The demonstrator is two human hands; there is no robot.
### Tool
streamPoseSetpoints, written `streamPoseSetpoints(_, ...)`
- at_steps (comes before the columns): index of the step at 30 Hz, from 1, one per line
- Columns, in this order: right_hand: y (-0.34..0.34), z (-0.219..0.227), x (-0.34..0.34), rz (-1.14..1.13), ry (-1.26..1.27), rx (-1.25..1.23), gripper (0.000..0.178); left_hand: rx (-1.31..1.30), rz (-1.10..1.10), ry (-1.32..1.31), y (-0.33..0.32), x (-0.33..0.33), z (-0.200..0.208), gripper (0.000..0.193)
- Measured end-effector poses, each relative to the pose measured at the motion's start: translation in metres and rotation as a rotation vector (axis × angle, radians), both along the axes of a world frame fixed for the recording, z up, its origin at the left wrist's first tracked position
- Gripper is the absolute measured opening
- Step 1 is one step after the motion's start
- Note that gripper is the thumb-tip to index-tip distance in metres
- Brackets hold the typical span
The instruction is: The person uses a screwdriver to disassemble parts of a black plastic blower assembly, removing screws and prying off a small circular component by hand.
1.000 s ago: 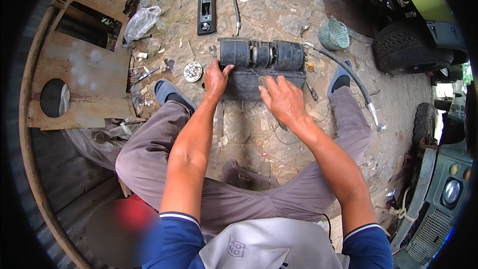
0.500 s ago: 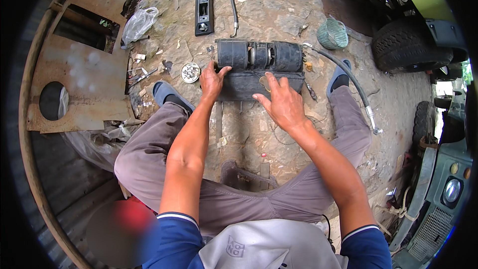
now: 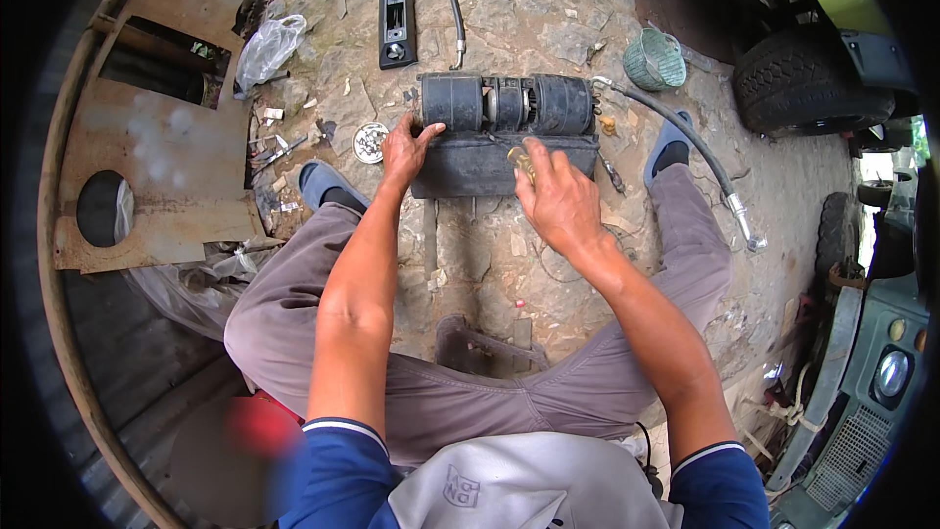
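A black blower housing [image 3: 504, 168] lies on the ground between my feet, two ribbed drum-shaped sections along its far side and a flat panel on its near side. My left hand [image 3: 404, 152] grips its left end, thumb over the edge; the other fingertips are partly hidden. Over the right part of the flat panel, my right hand [image 3: 561, 198] is closed round a screwdriver [image 3: 524, 165] with a yellowish handle. Its thin shaft seems to point toward the seam below the drums, though the tip is too small to make out.
Left of the housing sits a round dish [image 3: 370, 143] of small parts. Beyond lie a black panel [image 3: 397, 18] and a short hose [image 3: 450, 10]. A longer hose [image 3: 676, 127] curves past my right foot. A green basket [image 3: 654, 59] stands near a tire [image 3: 813, 88]; rusty sheet metal [image 3: 157, 157] is at left.
My right fingers, spread loosely half a second ago, have closed round the yellowish handle, which has tilted. My left hand and the housing have shifted slightly left in the view.
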State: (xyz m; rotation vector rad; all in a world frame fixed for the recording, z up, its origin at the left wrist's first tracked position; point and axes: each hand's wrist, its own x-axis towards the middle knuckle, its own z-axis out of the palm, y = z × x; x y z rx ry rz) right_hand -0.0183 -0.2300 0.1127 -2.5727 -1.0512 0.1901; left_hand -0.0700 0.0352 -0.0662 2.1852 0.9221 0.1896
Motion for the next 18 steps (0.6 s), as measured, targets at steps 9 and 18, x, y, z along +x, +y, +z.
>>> streamPoseSetpoints(9, 0.006, 0.001, 0.002, 0.001, 0.061, -0.050, 0.029, 0.020, -0.003, 0.011, -0.002, 0.000, 0.000, 0.064)
streamPoseSetpoints(18, 0.001, -0.003, -0.017, -0.131, 0.311, -0.148, 0.045, -0.007, 0.001, -0.032, -0.006, -0.002, 0.005, 0.065)
